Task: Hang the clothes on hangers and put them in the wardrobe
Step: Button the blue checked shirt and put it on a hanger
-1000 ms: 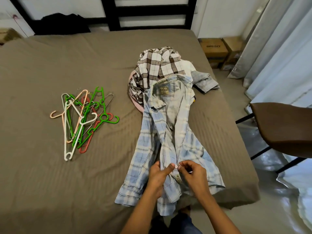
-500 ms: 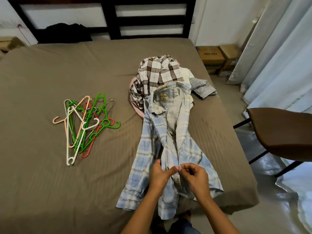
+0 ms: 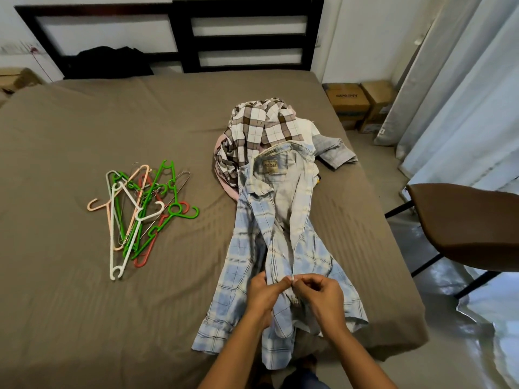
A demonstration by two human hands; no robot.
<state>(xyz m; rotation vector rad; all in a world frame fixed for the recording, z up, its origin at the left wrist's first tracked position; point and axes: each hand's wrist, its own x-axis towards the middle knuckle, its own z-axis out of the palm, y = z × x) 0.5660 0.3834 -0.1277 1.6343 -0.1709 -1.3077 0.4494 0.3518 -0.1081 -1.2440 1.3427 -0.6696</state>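
Your left hand (image 3: 262,297) and right hand (image 3: 323,299) both pinch blue plaid shirt (image 3: 280,242) placket at near edge of bed (image 3: 84,318). Hangers (image 3: 140,211) heaped left of centre. Cardboard boxes (image 3: 348,103) on floor off far right corner, contents unseen.

Head view, wide and near, looks down the bed (image 3: 140,318), probably from its foot.
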